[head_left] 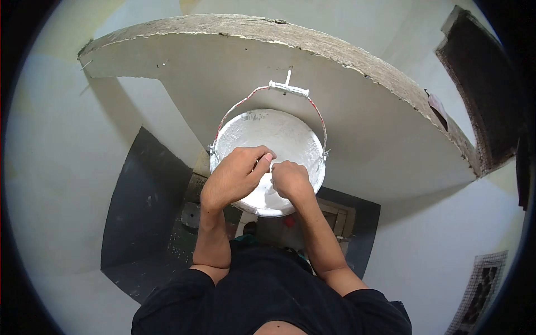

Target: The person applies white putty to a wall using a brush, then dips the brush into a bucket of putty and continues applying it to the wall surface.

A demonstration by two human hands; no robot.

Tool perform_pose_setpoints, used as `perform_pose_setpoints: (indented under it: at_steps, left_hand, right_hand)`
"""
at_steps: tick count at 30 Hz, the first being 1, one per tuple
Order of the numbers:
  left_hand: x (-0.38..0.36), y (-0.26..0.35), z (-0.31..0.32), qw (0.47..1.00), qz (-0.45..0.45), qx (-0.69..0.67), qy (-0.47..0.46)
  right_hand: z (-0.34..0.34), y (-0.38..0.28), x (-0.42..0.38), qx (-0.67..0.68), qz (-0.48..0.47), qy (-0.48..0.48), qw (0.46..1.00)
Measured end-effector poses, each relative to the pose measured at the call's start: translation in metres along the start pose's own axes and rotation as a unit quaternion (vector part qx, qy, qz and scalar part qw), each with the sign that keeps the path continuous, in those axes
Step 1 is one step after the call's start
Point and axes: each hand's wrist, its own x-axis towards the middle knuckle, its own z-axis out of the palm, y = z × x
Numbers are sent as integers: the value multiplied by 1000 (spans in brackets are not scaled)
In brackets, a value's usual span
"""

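Note:
A round white bucket (pixel 279 124) hangs from a peg (pixel 288 77) on the wall by the grip (pixel 288 89) of its wire handle. Its inside is coated white, with red showing along parts of the handle. Over the bucket's mouth, my left hand (pixel 237 174) is closed, thumb against the bent fingers. Close beside it, nearly touching, my right hand (pixel 291 180) is curled into a fist. A small whitish bit shows between the hands, but I cannot make out what it is. The fingers' undersides are hidden.
Above the bucket runs a rough, curved ledge (pixel 234 25) on the pale wall. Dark grey painted wall (pixel 139 206) stands at lower left, with a round grey object (pixel 191 216) on the floor. A dark opening (pixel 480 84) is at upper right, and a mesh panel (pixel 483 285) lower right.

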Motion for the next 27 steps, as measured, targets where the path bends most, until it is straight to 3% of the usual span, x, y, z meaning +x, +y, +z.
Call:
perform_pose_setpoints:
  at_steps: [7, 14, 17, 20, 23, 27]
  left_hand:
    - [-5, -2, -2, 1000, 5, 6, 21]
    - [-10, 9, -4, 999, -14, -5, 37]
    - [-13, 16, -3, 999, -14, -8, 42]
    - [-16, 20, 0, 999, -2, -12, 47]
    - [-20, 31, 5, 998, 3, -38, 45]
    - [-30, 54, 11, 998, 7, -56, -5]
  right_hand:
    - [-1, -1, 3, 10, 5, 55, 998]
    - [-12, 11, -19, 186, 66, 193, 961]
    - [-20, 17, -33, 365, 89, 199, 905]
    - [-17, 37, -46, 526, 54, 145, 836]
    - [-17, 47, -62, 694, 31, 67, 716]
    - [-10, 54, -78, 759, -16, 24, 650]
